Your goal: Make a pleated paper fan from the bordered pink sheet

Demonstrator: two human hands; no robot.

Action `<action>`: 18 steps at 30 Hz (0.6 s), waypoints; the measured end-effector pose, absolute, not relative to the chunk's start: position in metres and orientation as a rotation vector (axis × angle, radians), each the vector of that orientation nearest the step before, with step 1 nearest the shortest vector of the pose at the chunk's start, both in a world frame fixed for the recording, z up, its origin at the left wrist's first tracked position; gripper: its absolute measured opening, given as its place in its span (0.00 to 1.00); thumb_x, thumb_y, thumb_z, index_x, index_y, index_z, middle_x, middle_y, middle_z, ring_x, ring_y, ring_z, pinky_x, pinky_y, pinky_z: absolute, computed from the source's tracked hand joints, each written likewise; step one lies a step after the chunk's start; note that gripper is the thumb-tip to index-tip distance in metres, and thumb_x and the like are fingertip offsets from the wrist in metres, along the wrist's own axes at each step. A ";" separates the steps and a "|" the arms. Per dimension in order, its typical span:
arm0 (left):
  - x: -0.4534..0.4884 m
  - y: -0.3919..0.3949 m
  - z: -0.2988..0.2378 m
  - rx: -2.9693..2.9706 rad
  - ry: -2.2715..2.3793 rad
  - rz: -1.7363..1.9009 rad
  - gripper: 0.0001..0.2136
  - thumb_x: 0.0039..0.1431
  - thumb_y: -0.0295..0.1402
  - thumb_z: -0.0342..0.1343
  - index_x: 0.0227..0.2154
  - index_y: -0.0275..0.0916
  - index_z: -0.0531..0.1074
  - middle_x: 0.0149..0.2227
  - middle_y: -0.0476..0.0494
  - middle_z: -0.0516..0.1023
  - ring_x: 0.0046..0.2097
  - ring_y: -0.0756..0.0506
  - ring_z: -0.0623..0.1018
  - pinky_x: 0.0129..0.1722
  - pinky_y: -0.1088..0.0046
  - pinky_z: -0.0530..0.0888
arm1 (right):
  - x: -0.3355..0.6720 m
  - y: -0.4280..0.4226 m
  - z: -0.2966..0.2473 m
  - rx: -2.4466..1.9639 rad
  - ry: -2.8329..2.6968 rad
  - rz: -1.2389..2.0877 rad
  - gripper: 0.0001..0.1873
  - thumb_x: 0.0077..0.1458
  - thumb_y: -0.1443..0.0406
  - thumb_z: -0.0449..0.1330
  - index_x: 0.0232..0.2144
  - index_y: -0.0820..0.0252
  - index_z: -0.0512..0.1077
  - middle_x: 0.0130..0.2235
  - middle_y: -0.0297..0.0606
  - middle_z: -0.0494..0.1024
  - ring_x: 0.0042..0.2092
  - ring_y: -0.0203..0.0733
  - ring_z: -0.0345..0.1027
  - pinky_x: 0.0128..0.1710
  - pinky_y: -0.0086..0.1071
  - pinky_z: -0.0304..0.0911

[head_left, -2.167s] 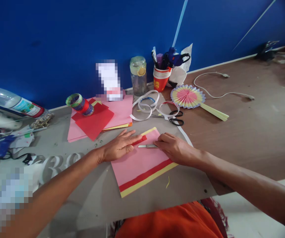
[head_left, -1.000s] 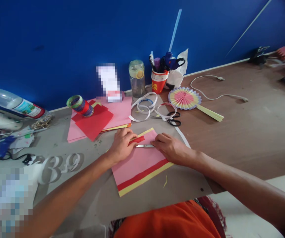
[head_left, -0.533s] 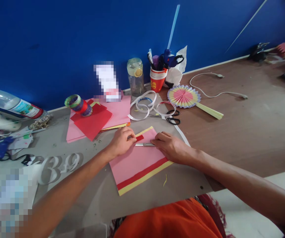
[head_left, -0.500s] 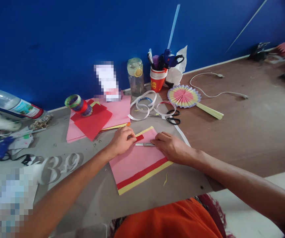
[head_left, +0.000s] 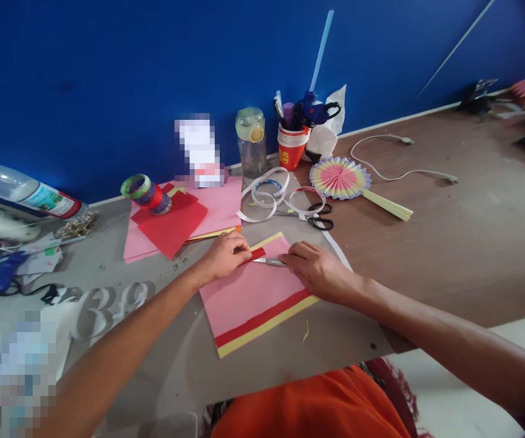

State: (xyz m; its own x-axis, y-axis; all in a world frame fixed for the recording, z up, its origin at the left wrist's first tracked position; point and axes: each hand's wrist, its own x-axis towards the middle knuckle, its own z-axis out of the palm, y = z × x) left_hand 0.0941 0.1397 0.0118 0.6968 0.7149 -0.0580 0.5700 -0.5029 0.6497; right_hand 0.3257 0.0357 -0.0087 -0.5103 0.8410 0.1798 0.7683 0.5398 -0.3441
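A pink paper sheet [head_left: 253, 298] lies slanted on the table in front of me, with a red band [head_left: 262, 319] and a yellow band [head_left: 266, 328] along its near edge. My left hand [head_left: 228, 252] is at the far left edge, fingers pinched on a short red paper strip [head_left: 257, 254]. From the right, my right hand [head_left: 312, 267] grips a slim craft knife [head_left: 275, 262] with a silvery blade. The blade tip points left, close to the red strip; whether it touches cannot be made out. My fingers hide part of the knife's handle.
Behind the sheet are black-handled scissors [head_left: 320, 222], tape rolls [head_left: 306, 199] and stacked pink paper [head_left: 225, 207] with red pieces [head_left: 175, 222]. A paper fan [head_left: 340, 177], red cup [head_left: 292, 152], clear bottle [head_left: 252, 146] and white cable [head_left: 381, 175] are farther back. Left is a plastic bottle [head_left: 20, 185].
The knife has tilted, its blade tip rising toward the far edge and nearer the red strip. Both hands stay in nearly the same places.
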 end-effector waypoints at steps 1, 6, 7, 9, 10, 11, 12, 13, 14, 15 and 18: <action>0.094 0.140 0.012 2.246 0.974 0.285 0.09 0.55 0.33 0.55 0.21 0.39 0.71 0.30 0.48 0.73 0.35 0.48 0.72 0.40 0.70 0.69 | 0.325 0.036 -0.009 -1.332 -2.448 0.306 0.17 0.60 0.74 0.48 0.47 0.65 0.71 0.36 0.45 0.68 0.39 0.44 0.61 0.41 0.36 0.61; 0.094 0.140 0.010 2.243 0.973 0.288 0.08 0.55 0.32 0.55 0.22 0.39 0.71 0.30 0.48 0.73 0.35 0.48 0.72 0.39 0.71 0.70 | 0.320 0.036 -0.010 -1.350 -2.432 0.276 0.17 0.60 0.74 0.48 0.48 0.66 0.70 0.37 0.45 0.68 0.39 0.44 0.61 0.42 0.35 0.60; 0.094 0.140 0.009 2.245 0.976 0.288 0.08 0.55 0.31 0.55 0.22 0.39 0.71 0.30 0.48 0.73 0.35 0.48 0.72 0.39 0.71 0.70 | 0.318 0.037 -0.010 -1.351 -2.440 0.277 0.17 0.60 0.73 0.49 0.48 0.66 0.70 0.37 0.45 0.68 0.39 0.43 0.61 0.42 0.35 0.60; 0.094 0.140 0.009 2.252 0.980 0.287 0.08 0.55 0.30 0.55 0.22 0.38 0.71 0.30 0.47 0.73 0.35 0.48 0.72 0.38 0.71 0.69 | 0.313 0.037 -0.009 -1.348 -2.465 0.287 0.17 0.60 0.73 0.49 0.49 0.66 0.70 0.37 0.45 0.68 0.39 0.43 0.60 0.42 0.35 0.60; 0.094 0.140 0.009 2.257 0.981 0.285 0.07 0.55 0.30 0.55 0.22 0.38 0.71 0.30 0.47 0.73 0.35 0.48 0.72 0.38 0.71 0.69 | 0.311 0.038 -0.008 -1.351 -2.479 0.291 0.17 0.60 0.73 0.49 0.49 0.66 0.70 0.38 0.45 0.69 0.38 0.43 0.60 0.42 0.35 0.60; 0.094 0.139 0.009 2.261 0.981 0.282 0.07 0.54 0.29 0.55 0.22 0.38 0.72 0.31 0.47 0.73 0.35 0.48 0.72 0.37 0.71 0.69 | 0.309 0.038 -0.007 -1.359 -2.493 0.291 0.17 0.60 0.73 0.49 0.49 0.65 0.70 0.38 0.45 0.69 0.38 0.43 0.60 0.41 0.34 0.59; 0.094 0.139 0.009 2.267 0.981 0.281 0.06 0.54 0.29 0.55 0.23 0.38 0.72 0.31 0.47 0.73 0.35 0.48 0.72 0.38 0.71 0.69 | 0.307 0.038 -0.006 -1.369 -2.506 0.288 0.17 0.60 0.73 0.49 0.48 0.65 0.70 0.38 0.44 0.69 0.38 0.43 0.60 0.41 0.34 0.59; 0.094 0.139 0.009 2.274 0.980 0.280 0.05 0.54 0.28 0.56 0.23 0.38 0.72 0.31 0.47 0.73 0.35 0.48 0.72 0.38 0.71 0.69 | 0.305 0.038 -0.006 -1.381 -2.517 0.282 0.16 0.61 0.73 0.48 0.48 0.65 0.71 0.37 0.44 0.69 0.38 0.42 0.60 0.40 0.34 0.59; 0.093 0.139 0.008 2.281 0.978 0.281 0.05 0.53 0.28 0.56 0.24 0.38 0.72 0.32 0.47 0.74 0.36 0.48 0.72 0.39 0.71 0.69 | 0.304 0.039 -0.005 -1.392 -2.525 0.277 0.16 0.61 0.73 0.48 0.47 0.64 0.71 0.37 0.43 0.69 0.37 0.42 0.60 0.40 0.34 0.58; 0.093 0.139 0.008 2.290 0.976 0.283 0.05 0.53 0.28 0.56 0.23 0.38 0.72 0.32 0.47 0.74 0.36 0.47 0.72 0.40 0.70 0.69 | 0.302 0.039 -0.005 -1.403 -2.530 0.276 0.16 0.61 0.73 0.48 0.46 0.64 0.71 0.37 0.43 0.69 0.37 0.42 0.60 0.40 0.33 0.58; 0.093 0.139 0.005 2.322 0.965 0.298 0.05 0.52 0.26 0.57 0.22 0.38 0.71 0.32 0.47 0.73 0.37 0.47 0.72 0.41 0.69 0.70 | 0.300 0.040 -0.005 -1.405 -2.529 0.278 0.16 0.60 0.73 0.49 0.46 0.63 0.71 0.37 0.43 0.68 0.36 0.41 0.59 0.39 0.33 0.58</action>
State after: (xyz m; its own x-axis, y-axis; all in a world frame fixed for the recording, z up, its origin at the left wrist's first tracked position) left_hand 0.0927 0.1388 0.0046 0.7106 0.7032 -0.0219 0.5685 -0.5556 0.6067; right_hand 0.2996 0.0399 -0.0053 -0.5114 0.8521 0.1113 0.8075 0.5208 -0.2770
